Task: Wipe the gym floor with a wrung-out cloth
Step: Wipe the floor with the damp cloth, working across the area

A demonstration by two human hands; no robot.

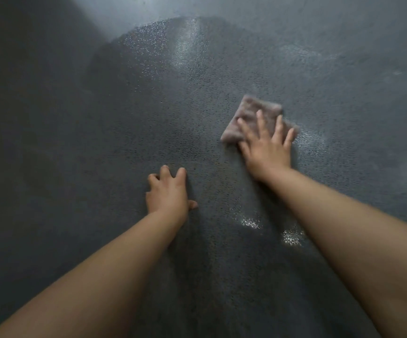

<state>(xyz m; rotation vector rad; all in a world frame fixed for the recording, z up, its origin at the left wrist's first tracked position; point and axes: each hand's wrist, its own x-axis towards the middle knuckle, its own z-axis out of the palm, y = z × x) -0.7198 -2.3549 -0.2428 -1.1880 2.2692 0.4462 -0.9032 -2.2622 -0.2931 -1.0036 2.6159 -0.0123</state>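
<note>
The dark speckled gym floor (pixel 124 118) is glistening wet ahead of me. My right hand (pixel 266 147) is pressing flat, fingers straight and spread, on the folded pinkish cloth (pixel 251 113) lying on the floor to my front right. My left hand (pixel 167 191) is bracing on the floor, fingers spread, holding nothing.

Dim, top-lit glare, motion blur, edge distortion

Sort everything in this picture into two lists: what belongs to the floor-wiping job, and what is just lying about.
Part of the job:
cloth
right hand, pressing flat on the cloth
left hand, braced on the floor
floor, wet and glistening in places

Lying about:
nothing else visible
</note>
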